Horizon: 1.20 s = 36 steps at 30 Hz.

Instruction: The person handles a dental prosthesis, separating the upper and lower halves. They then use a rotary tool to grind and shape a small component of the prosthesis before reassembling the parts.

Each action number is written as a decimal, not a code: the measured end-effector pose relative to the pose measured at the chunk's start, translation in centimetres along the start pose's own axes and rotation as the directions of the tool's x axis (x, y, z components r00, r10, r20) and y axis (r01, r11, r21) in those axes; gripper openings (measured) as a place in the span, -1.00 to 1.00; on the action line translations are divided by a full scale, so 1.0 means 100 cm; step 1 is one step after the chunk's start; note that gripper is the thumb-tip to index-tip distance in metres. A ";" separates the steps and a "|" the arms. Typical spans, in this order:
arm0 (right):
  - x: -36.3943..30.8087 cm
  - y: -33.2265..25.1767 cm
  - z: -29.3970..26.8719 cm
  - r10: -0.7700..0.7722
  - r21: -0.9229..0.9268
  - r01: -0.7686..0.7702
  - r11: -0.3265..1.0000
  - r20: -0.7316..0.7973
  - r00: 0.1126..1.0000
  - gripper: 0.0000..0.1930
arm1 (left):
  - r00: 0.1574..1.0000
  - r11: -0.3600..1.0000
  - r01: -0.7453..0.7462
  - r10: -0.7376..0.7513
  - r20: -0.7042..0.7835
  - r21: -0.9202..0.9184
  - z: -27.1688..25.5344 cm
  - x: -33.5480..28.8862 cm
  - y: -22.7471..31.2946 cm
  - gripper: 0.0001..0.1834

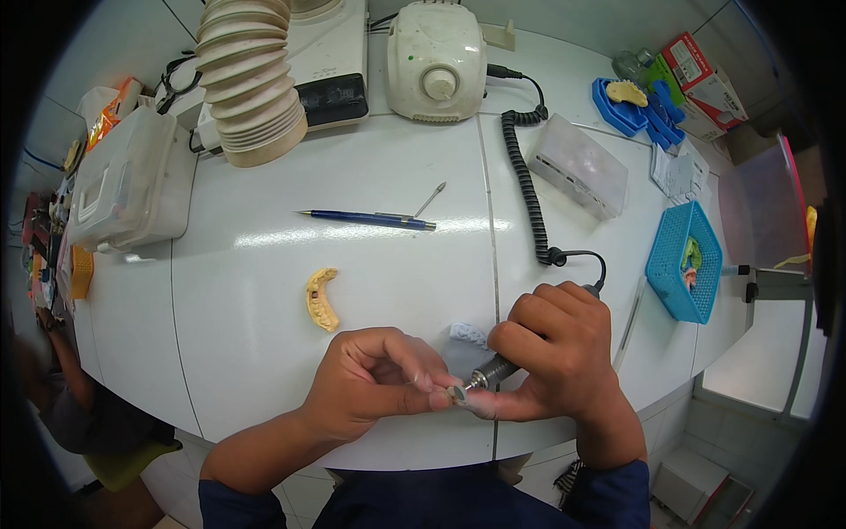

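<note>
My right hand (564, 357) is wrapped round a dark rotary handpiece (495, 371), its metal nose pointing left. A small grey disc (456, 395) sits at its tip. My left hand (374, 383) meets it there, thumb and fingers pinched close by the disc; whatever they hold is too small to name. Just beyond the handpiece lies a pale bluish-white dental cast (467, 334), partly hidden by my hands. Farther left, a curved yellow dental cast (322, 301) rests on the white table (256, 335), apart from both hands.
A blue mechanical pencil (366, 219) and a thin bur (430, 201) lie mid-table. A coiled cord (520, 167) runs from the cream control unit (436, 66). A ribbed hose (249, 84) hangs at left. Right stand a clear box (580, 166) and blue basket (679, 264). Another person (88, 397) sits left.
</note>
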State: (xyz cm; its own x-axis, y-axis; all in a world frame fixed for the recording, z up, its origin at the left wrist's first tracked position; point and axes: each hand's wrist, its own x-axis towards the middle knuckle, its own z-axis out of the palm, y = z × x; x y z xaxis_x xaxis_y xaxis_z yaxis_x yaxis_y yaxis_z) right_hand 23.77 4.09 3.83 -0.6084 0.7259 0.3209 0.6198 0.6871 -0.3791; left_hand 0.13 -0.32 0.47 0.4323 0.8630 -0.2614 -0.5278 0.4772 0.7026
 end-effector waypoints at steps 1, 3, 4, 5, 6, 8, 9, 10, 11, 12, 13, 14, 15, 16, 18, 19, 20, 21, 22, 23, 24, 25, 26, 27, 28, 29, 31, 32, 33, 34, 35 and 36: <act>0.000 0.000 0.000 0.004 0.000 -0.004 1.000 -0.001 1.000 -0.51 | 1.000 1.000 -0.006 0.006 0.001 0.002 0.000 0.000 -0.001 -0.69; 0.000 0.000 0.000 0.000 -0.003 0.000 1.000 0.005 1.000 -0.51 | 1.000 1.000 -0.013 0.013 0.003 0.006 -0.001 0.000 -0.001 -0.69; 0.000 0.000 0.000 -0.008 -0.007 0.008 1.000 0.012 1.000 -0.51 | 1.000 1.000 -0.013 0.013 0.003 0.009 0.000 0.000 -0.001 -0.69; 0.000 0.000 -0.001 -0.015 -0.010 0.015 1.000 0.019 1.000 -0.51 | 1.000 1.000 -0.014 0.014 0.003 0.011 0.000 0.000 0.000 -0.68; 0.000 0.000 -0.001 -0.009 -0.009 0.009 1.000 0.012 1.000 -0.51 | 1.000 1.000 -0.012 0.012 0.002 0.012 0.000 0.000 0.000 -0.68; 0.001 0.000 -0.001 0.003 -0.008 -0.003 1.000 -0.001 1.000 -0.50 | 1.000 1.000 -0.008 0.007 0.002 0.015 0.000 0.000 0.000 -0.68; 0.001 0.000 -0.002 0.003 -0.007 -0.003 1.000 0.000 1.000 -0.49 | 1.000 1.000 -0.013 0.013 0.003 0.017 0.000 0.000 0.000 -0.67; 0.000 0.000 -0.002 0.004 -0.007 -0.004 1.000 0.000 1.000 -0.49 | 1.000 1.000 -0.018 0.018 0.005 0.019 0.000 0.000 0.000 -0.67; 0.000 0.000 -0.002 0.004 -0.006 -0.004 1.000 0.001 1.000 -0.48 | 1.000 1.000 -0.023 0.023 0.007 0.020 0.000 0.000 -0.001 -0.67; 0.000 0.000 -0.002 0.003 -0.006 -0.003 1.000 0.001 1.000 -0.48 | 1.000 0.999 -0.021 0.020 0.012 0.030 0.000 0.000 0.000 -0.66; 0.001 0.000 -0.003 0.001 -0.006 -0.001 1.000 0.001 1.000 -0.48 | 1.000 0.999 -0.019 0.018 0.018 0.040 0.000 0.001 0.000 -0.66; 0.001 0.000 -0.003 -0.001 -0.006 0.001 1.000 0.002 1.000 -0.48 | 1.000 0.999 -0.017 0.015 0.023 0.049 -0.001 0.001 0.001 -0.65; 0.001 0.000 -0.003 -0.001 -0.003 0.001 1.000 0.004 1.000 -0.48 | 1.000 0.999 -0.010 0.009 0.024 0.043 0.000 0.001 0.001 -0.65; 0.001 0.000 -0.003 -0.001 -0.001 0.001 1.000 0.007 1.000 -0.48 | 1.000 0.999 -0.004 0.003 0.024 0.037 0.000 0.001 0.002 -0.64; 0.001 0.001 -0.003 -0.003 -0.001 0.003 1.000 0.012 1.000 -0.48 | 1.000 0.999 0.006 -0.007 0.026 0.034 0.000 0.001 0.002 -0.64; 0.000 0.001 -0.003 -0.005 -0.004 0.005 1.000 0.015 1.000 -0.48 | 1.000 0.999 0.011 -0.012 0.027 0.036 0.000 0.001 0.003 -0.63; 0.000 0.001 -0.003 -0.007 -0.007 0.007 1.000 0.018 1.000 -0.48 | 0.999 0.999 0.015 -0.016 0.028 0.038 0.000 0.001 0.003 -0.63; 0.000 0.001 -0.002 -0.009 -0.005 0.009 1.000 0.021 1.000 -0.48 | 0.999 0.999 0.022 -0.022 0.026 0.028 0.000 0.001 0.004 -0.62; 0.000 0.001 -0.002 -0.011 -0.004 0.011 1.000 0.023 1.000 -0.48 | 0.999 0.999 0.029 -0.029 0.023 0.018 0.001 0.001 0.004 -0.62; 0.000 0.001 -0.002 -0.013 -0.004 0.013 1.000 0.026 1.000 -0.48 | 0.999 0.999 0.036 -0.036 0.022 0.007 0.001 0.001 0.004 -0.62; 0.000 0.001 -0.002 -0.013 -0.005 0.013 1.000 0.024 1.000 -0.47 | 0.999 0.999 0.041 -0.042 0.025 0.012 0.001 0.001 0.005 -0.62; 0.000 0.001 -0.003 -0.014 -0.006 0.014 1.000 0.022 1.000 -0.47 | 0.998 0.999 0.047 -0.048 0.029 0.017 0.000 0.001 0.005 -0.62; 0.000 0.001 -0.002 -0.015 -0.007 0.015 1.000 0.021 1.000 -0.47 | 0.998 0.998 0.053 -0.053 0.032 0.022 0.000 0.001 0.005 -0.61; 0.000 0.001 -0.002 -0.015 -0.007 0.015 1.000 0.025 1.000 -0.47 | 0.998 0.998 0.057 -0.058 0.028 0.019 0.000 0.001 0.005 -0.62; 0.000 0.001 -0.003 -0.015 -0.006 0.015 1.000 0.029 0.999 -0.47 | 0.998 0.998 0.062 -0.062 0.025 0.016 0.000 0.001 0.004 -0.62; 0.000 0.001 -0.003 -0.014 -0.007 0.014 1.000 0.033 0.999 -0.47 | 0.997 0.998 0.067 -0.067 0.022 0.013 0.000 0.001 0.004 -0.62; 0.000 0.000 -0.004 -0.007 -0.013 0.007 1.000 0.051 0.999 -0.47 | 0.998 0.998 0.065 -0.066 0.022 0.013 0.000 0.001 0.004 -0.62; 0.000 0.000 -0.004 -0.003 -0.015 0.004 1.000 0.061 0.998 -0.47 | 0.998 0.998 0.065 -0.065 0.021 0.013 0.000 0.001 0.004 -0.62; 0.000 0.001 -0.004 -0.002 -0.016 0.003 1.000 0.066 0.998 -0.47 | 0.998 0.998 0.065 -0.066 0.018 0.020 0.000 0.001 0.004 -0.63; 0.001 0.001 -0.004 -0.001 -0.017 0.002 1.000 0.071 0.997 -0.47 | 0.998 0.997 0.066 -0.067 0.015 0.028 -0.001 0.001 0.005 -0.63; 0.000 0.001 -0.004 0.000 -0.018 0.001 1.000 0.076 0.997 -0.47 | 0.998 0.997 0.067 -0.067 0.012 0.035 0.000 0.001 0.005 -0.63; 0.000 0.001 -0.004 0.001 -0.017 0.001 1.000 0.083 0.997 -0.47 | 0.997 0.997 0.071 -0.071 0.007 0.039 0.000 0.002 0.005 -0.64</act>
State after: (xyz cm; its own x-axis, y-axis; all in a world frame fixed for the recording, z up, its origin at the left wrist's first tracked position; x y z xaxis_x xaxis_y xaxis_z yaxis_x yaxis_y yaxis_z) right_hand 23.97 4.19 4.12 -0.6472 0.7212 0.2473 0.6277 0.6881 -0.3641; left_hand -0.08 0.07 0.82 0.4743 0.8255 -0.3061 -0.4667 0.5305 0.7076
